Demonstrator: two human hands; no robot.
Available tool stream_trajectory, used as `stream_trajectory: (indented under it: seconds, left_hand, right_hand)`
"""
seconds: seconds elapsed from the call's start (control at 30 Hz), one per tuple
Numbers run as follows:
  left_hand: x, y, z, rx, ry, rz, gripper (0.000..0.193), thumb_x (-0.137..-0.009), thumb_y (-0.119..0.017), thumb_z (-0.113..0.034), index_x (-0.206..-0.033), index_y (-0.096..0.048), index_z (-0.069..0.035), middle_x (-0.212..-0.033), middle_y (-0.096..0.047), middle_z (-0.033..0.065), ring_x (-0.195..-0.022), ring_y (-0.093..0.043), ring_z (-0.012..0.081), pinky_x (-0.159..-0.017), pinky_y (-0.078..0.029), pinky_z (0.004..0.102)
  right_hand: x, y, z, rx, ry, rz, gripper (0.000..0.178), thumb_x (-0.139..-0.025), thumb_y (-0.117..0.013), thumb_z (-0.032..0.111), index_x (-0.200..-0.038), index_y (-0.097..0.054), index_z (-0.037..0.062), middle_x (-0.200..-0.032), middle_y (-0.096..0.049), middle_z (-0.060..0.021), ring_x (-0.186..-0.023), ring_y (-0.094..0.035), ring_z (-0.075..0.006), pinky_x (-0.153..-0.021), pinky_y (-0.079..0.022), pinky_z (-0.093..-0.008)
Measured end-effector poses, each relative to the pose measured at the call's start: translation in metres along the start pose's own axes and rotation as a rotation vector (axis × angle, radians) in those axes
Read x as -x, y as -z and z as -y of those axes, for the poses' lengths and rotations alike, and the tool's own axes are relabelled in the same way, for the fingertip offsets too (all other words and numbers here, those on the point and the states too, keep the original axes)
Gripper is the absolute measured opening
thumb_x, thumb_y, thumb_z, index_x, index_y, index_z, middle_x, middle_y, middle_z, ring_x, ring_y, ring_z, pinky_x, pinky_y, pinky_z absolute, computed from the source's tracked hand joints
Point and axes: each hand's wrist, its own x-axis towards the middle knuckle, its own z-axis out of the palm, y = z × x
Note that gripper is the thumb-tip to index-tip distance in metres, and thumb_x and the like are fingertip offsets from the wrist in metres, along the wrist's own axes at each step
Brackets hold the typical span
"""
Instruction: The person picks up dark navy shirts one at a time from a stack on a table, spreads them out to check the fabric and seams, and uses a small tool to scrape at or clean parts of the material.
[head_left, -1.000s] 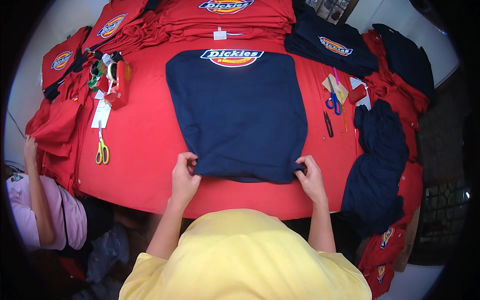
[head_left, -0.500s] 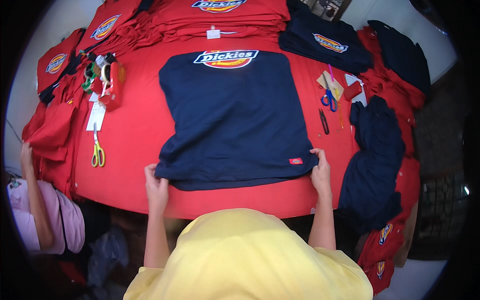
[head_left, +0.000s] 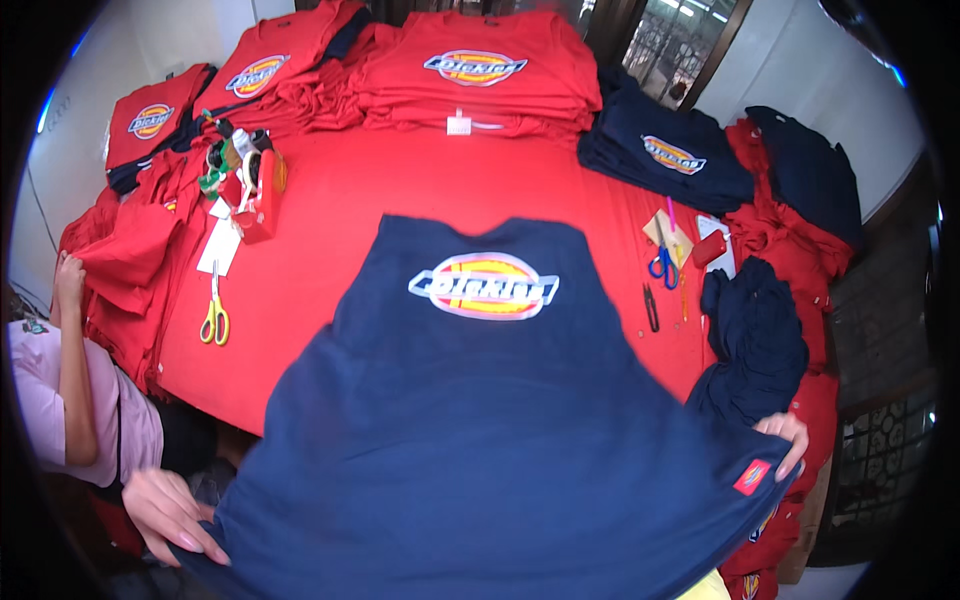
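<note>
A navy blue shirt [head_left: 480, 420] with a printed emblem on its chest is stretched between my two hands. Its neck end lies on the red-covered table [head_left: 300, 340], while the hem is raised close to me. At the lower left, my left hand [head_left: 172, 512] pinches one corner of the hem. My right hand [head_left: 784, 438] grips the other corner, beside a small red label [head_left: 751, 477] sewn near the edge. Most of my forearms are hidden behind the cloth.
Stacked red shirts [head_left: 480, 80] and navy shirts [head_left: 665, 145] line the far side. Yellow-handled scissors [head_left: 214, 318] and a red tape dispenser [head_left: 262, 200] lie left; blue-handled scissors [head_left: 663, 262] and black thread snips [head_left: 651, 306] right. A co-worker's hand [head_left: 70, 285] holds red cloth at left.
Both hands have pulled the shirt toward me and spread wider apart, lifting the hem off the table. The view has tilted up, showing more of the far stacks.
</note>
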Motion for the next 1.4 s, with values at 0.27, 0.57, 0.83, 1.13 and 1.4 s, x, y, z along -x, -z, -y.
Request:
stream_trajectory:
  seconds: [0.27,0.57,0.83,1.13,1.4]
  left_hand:
    - [-0.198,0.131,0.137,-1.086,0.331,-1.095,0.088,-0.086,-0.069,-0.044,-0.153,-0.025,-0.008,-0.16,-0.015,0.0226,-0.15,-0.003,0.0349,-0.12,-0.009,0.0454]
    - [-0.17,-0.03,0.242,-0.984,0.654,-0.389,0.07,-0.069,-0.084,-0.039,-0.131,-0.058,-0.016,-0.149,-0.042,0.0124,-0.141,-0.03,0.0374,-0.11,-0.026,0.062]
    - [-0.187,0.039,0.219,0.086,0.611,-0.638,0.025,-0.083,-0.076,-0.02,-0.1,-0.066,-0.005,-0.1,-0.065,0.0026,-0.093,-0.059,0.0119,-0.083,-0.048,0.0289]
    - [-0.176,0.048,0.265,0.242,0.715,-1.215,0.055,-0.099,-0.052,-0.041,-0.135,-0.051,0.001,-0.127,-0.059,0.0181,-0.126,-0.051,0.0246,-0.101,-0.045,0.0352]
    - [-0.205,0.071,0.248,-0.626,0.761,-1.073,0.043,-0.097,-0.054,-0.037,-0.112,-0.068,0.002,-0.114,-0.065,0.0218,-0.105,-0.064,0.0356,-0.092,-0.048,0.0401]
  right_hand:
    - [-0.157,0.059,-0.16,1.196,-0.887,-0.605,0.086,-0.083,-0.072,0.028,-0.152,-0.025,0.0045,-0.158,-0.028,-0.0161,-0.145,-0.027,-0.0335,-0.119,-0.019,-0.0356]
    - [-0.027,-0.061,-0.244,1.238,-1.112,-0.019,0.06,-0.08,-0.071,0.01,-0.136,-0.055,0.0213,-0.156,-0.032,-0.0109,-0.145,-0.024,-0.037,-0.112,-0.03,-0.0581]
    - [-0.034,0.0,-0.228,0.402,-1.126,-0.587,0.022,-0.094,-0.064,0.019,-0.104,-0.066,-0.001,-0.094,-0.067,-0.0026,-0.09,-0.058,-0.0099,-0.083,-0.048,-0.0262]
    - [-0.05,0.014,-0.249,1.324,-1.142,-0.675,0.038,-0.097,-0.053,0.034,-0.094,-0.067,-0.0011,-0.078,-0.066,-0.0126,-0.073,-0.063,-0.0245,-0.067,-0.05,-0.037]
    - [-0.08,-0.033,-0.244,1.26,-1.64,-0.411,0.062,-0.091,-0.051,0.06,-0.081,-0.072,0.002,-0.079,-0.069,-0.0217,-0.081,-0.067,-0.0409,-0.074,-0.051,-0.0482]
